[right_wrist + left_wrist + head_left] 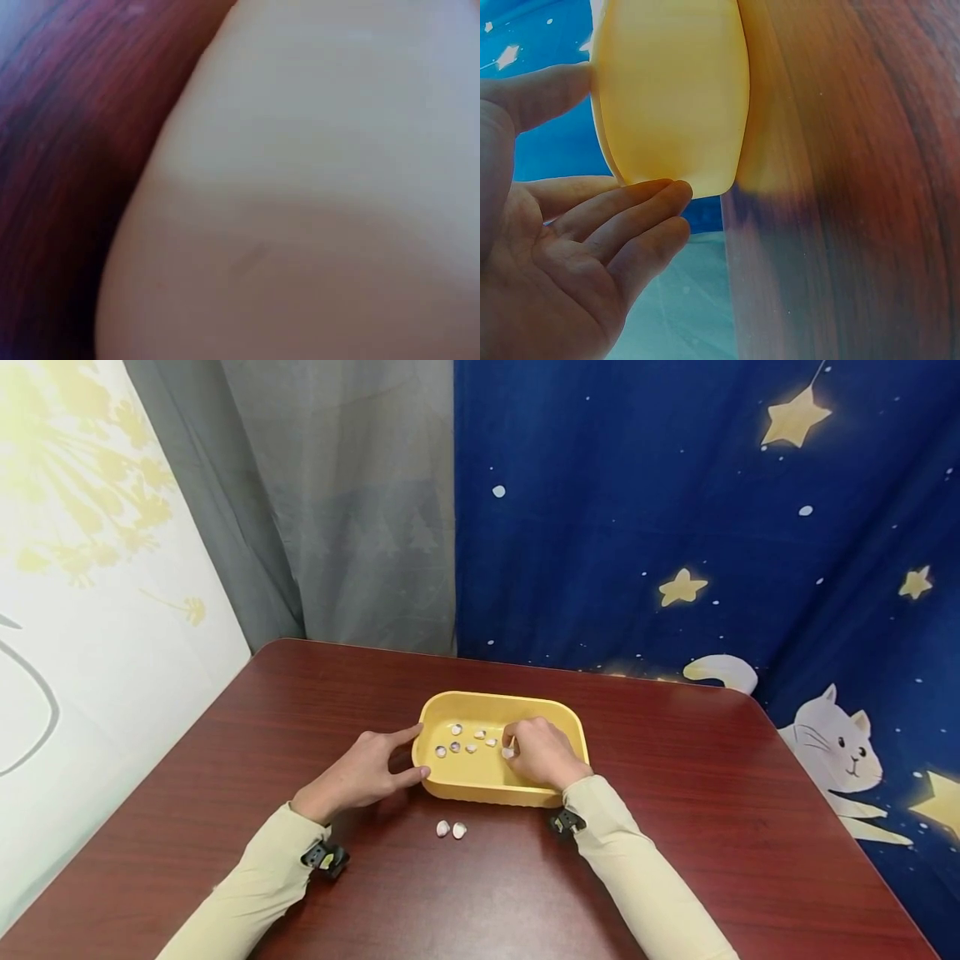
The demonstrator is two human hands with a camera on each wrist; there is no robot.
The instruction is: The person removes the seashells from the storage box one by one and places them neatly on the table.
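Smooth oblong tub (468, 770), rounded whitish pieces (459, 831)

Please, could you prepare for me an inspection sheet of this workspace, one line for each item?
Surface: reddish-brown table with wood grain and a light sheen near its front.
Job's things: yellow tray with six small pale pieces, shell-like, on its floor; two pale pieces on the table in front of it.
Clutter: nothing seen.
Left hand: thumb and fingers spread, touching the tray's left end.
Right hand: inside the tray, fingers curled at another pale piece; grip unclear.
Wrists: a dark device on each.
Cables: nothing seen.
Surroundings: grey curtain, blue curtain with stars and a cat, white cloth at left.
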